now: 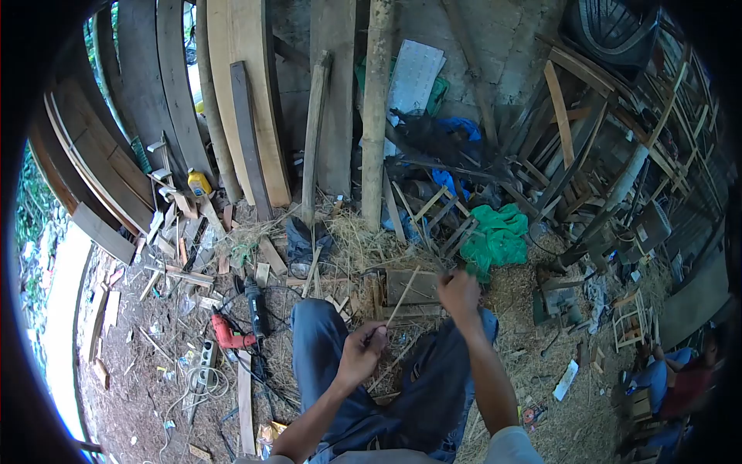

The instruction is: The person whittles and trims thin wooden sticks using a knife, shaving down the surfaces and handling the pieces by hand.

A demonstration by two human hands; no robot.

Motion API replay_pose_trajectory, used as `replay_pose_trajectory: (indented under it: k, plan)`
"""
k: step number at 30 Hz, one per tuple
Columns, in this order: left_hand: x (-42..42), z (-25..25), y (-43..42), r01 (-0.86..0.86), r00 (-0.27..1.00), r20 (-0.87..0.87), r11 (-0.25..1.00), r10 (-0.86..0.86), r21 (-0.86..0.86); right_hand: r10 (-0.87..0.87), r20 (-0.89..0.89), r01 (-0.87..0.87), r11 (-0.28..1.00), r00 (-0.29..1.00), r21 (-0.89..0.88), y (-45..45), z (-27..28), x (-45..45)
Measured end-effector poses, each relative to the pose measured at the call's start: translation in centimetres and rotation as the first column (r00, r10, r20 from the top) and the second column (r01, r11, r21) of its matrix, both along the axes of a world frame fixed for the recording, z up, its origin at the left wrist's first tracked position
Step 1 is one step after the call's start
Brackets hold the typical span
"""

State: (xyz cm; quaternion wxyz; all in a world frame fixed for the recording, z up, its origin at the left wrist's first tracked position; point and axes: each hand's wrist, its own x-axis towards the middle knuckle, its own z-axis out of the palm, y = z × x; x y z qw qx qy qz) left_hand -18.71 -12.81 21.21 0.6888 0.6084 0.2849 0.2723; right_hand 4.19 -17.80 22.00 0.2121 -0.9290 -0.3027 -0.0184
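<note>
My left hand [363, 353] is closed, with the thumb and fingers pinching the lower end of a thin wooden stick [403, 297]. The stick slants up and away to the right, above a wooden block [410, 286] on the ground between my knees. Over my right knee, my right hand [461, 298] is curled into a fist and slightly blurred. A thin dark shape shows at its far side, too smeared to name. The two hands are apart, and the stick's far end does not touch my right hand.
To the left lie a red power tool [230, 332], a dark power tool [256, 306] and a power strip [207, 362] with tangled cords. Planks [239, 100] lean at the back. Green cloth [498, 236] lies ahead right. Another person [684, 383] sits far right.
</note>
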Motion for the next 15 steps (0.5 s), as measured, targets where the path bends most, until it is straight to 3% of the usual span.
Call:
replay_pose_trajectory:
  k: [1, 3, 5, 6, 7, 8, 10, 15]
  plan:
    - [0.3, 0.1, 0.4, 0.025, 0.999, 0.040, 0.991, -0.020, -0.133, 0.122, -0.046, -0.118, 0.991, 0.991, 0.065, 0.0, 0.2, -1.3]
    - [1.1, 0.4, 0.6, 0.009, 0.998, 0.060, 0.992, -0.002, -0.127, 0.340, -0.002, -0.331, 0.916, 0.940, 0.226, -0.2, -0.7, -4.7]
    - [1.3, 0.4, 0.5, 0.003, 0.997, 0.071, 0.993, 0.005, -0.121, 0.414, 0.075, -0.421, 0.894, 0.907, 0.153, -0.3, -0.9, -7.5]
    - [1.3, 0.3, 0.4, -0.015, 0.998, 0.055, 1.000, 0.016, -0.005, 0.482, 0.145, -0.495, 0.866, 0.864, 0.073, -0.5, -0.9, -8.2]
    - [1.3, 0.2, 0.2, -0.029, 0.999, 0.039, 0.993, 0.024, 0.112, 0.475, 0.140, -0.488, 0.870, 0.869, 0.076, -0.6, -0.6, -8.1]
    - [1.3, 0.1, 0.0, -0.022, 0.999, 0.033, 0.993, 0.018, 0.114, 0.452, 0.105, -0.461, 0.884, 0.886, 0.079, -0.5, -0.2, -8.0]
    - [1.4, 0.0, -0.1, -0.071, 0.997, 0.013, 0.995, 0.070, 0.075, 0.430, 0.069, -0.435, 0.896, 0.900, 0.087, -0.1, -0.6, -7.8]
    - [1.8, 0.0, 0.4, -0.059, 0.997, 0.048, 0.998, 0.059, 0.003, 0.274, 0.190, -0.286, 0.958, 0.943, 0.037, 1.0, -2.3, -6.8]
